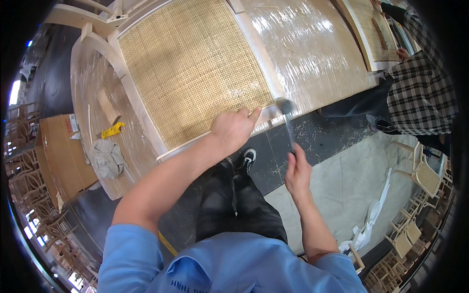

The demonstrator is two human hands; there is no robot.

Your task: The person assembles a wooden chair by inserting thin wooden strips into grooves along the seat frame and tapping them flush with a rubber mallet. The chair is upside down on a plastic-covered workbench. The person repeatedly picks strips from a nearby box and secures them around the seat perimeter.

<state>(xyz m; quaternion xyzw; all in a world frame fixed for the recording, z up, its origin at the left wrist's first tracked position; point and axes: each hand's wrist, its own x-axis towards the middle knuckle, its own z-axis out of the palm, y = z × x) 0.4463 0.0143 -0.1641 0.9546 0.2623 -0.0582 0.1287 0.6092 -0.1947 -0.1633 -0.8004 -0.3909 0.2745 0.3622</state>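
A woven cane panel [195, 68] sits in a pale wooden chair frame [266, 63] lying on the worktable. My left hand [234, 129] rests at the near edge of the panel, close to its right corner. Its fingers are mostly curled, with one reaching right along the rail; whatever they pinch is hidden. My right hand [298, 171] grips the handle of a hammer [289, 129]. The hammer's head, smeared by motion, is over the frame's near right corner, just right of my left fingers.
The worktable [312, 44] is covered in clear film. On its left lie a yellow-handled tool [113, 130], a grey rag [107, 158] and a wood piece [107, 105]. A cardboard box [63, 151] stands left. A person in a checked shirt [422, 95] works at right, with chairs [425, 176] behind.
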